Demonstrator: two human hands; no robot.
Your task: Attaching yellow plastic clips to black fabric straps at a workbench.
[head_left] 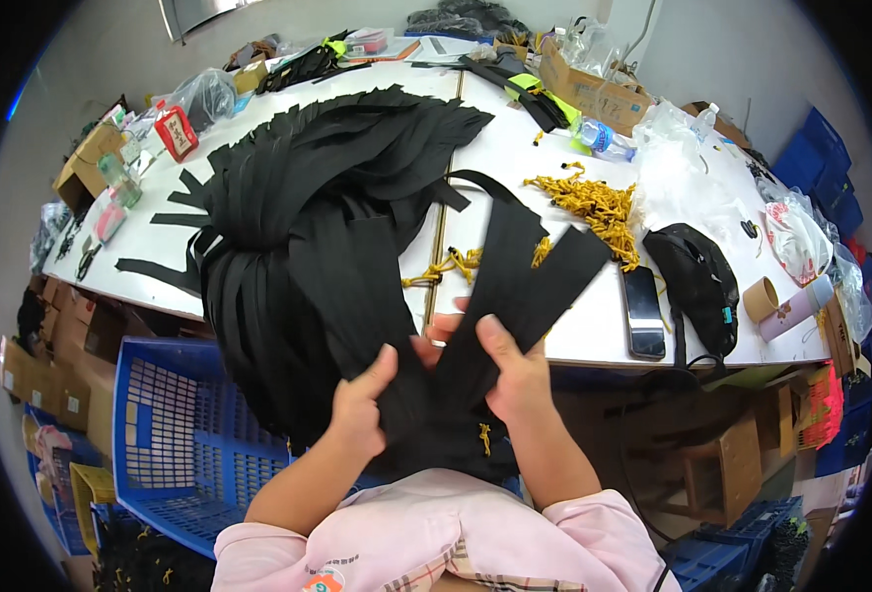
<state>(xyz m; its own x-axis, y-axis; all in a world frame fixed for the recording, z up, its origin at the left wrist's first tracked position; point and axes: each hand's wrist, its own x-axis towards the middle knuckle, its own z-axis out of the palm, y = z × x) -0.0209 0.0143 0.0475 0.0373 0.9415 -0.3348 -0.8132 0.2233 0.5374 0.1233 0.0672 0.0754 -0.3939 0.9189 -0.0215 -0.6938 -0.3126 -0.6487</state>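
Beside the white table (586, 331), we grip black straps (352, 281) in our left hand (362, 397) and right hand (517, 377), thumbs on top, fingers curled closed. A big strap pile (342, 163) drapes over the near edge, leftward.

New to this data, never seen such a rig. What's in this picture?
There is no robot: these are a person's own bare left hand and right hand. The one picture comes from the left of two fisheye cameras on the head, looking down, so straight edges bend. Each hand grips flat black strips. On the white table lie a large bundle of similar strips, a heap of yellow cords, a phone and a black bag.
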